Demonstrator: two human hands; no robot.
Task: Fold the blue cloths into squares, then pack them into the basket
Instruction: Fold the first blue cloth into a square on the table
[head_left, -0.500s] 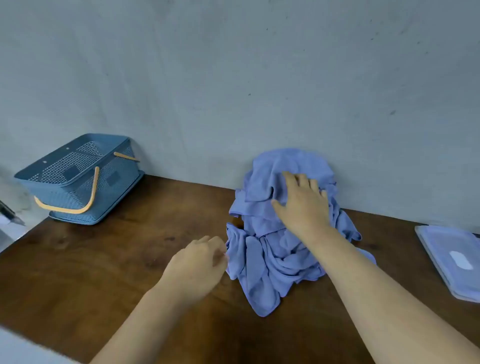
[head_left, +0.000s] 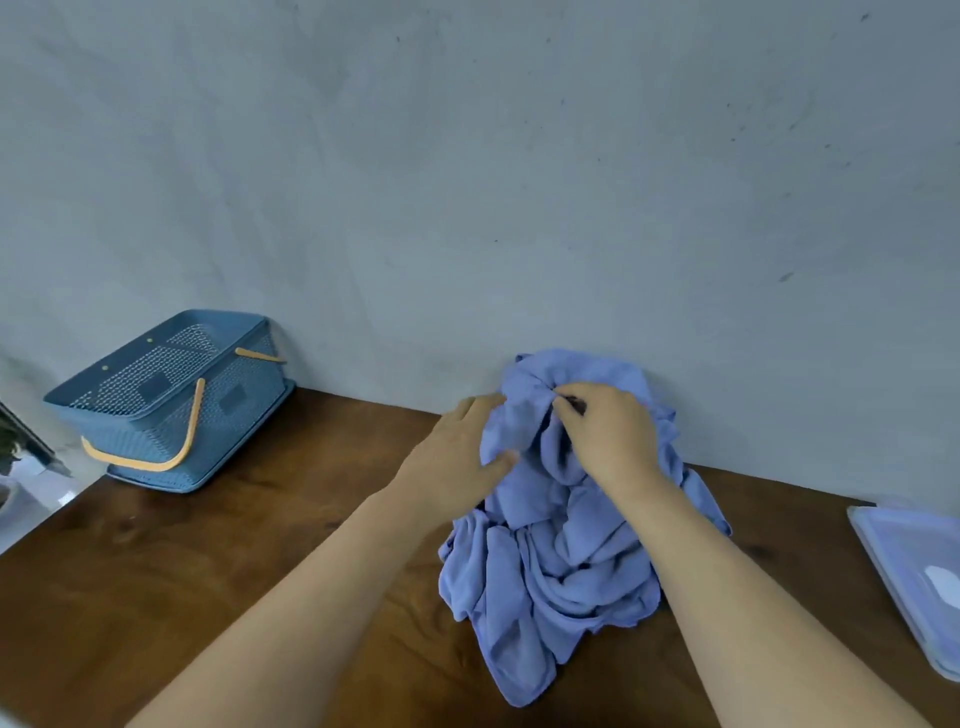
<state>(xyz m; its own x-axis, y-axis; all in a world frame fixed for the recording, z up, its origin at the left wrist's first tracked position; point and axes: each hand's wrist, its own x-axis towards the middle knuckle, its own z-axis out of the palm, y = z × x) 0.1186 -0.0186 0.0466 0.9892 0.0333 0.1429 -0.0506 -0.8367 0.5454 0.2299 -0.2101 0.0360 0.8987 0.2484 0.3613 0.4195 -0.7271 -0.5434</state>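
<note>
Lying on the wooden table (head_left: 182, 597), the heap of blue cloths (head_left: 566, 561) occupies the lower centre-right of the frame. Its long axis runs from the wall down toward me, directly ahead of both my hands. The basket (head_left: 228, 410) sits tilted by the wall at the left of the frame, well apart from the heap and on my left hand's side. My left hand (head_left: 457, 457) clasps the heap's upper left edge, thumb over the fabric. My right hand (head_left: 608, 436), fingers curled, pinches a fold at the heap's top. I judge the coming move to be drawing one cloth free.
</note>
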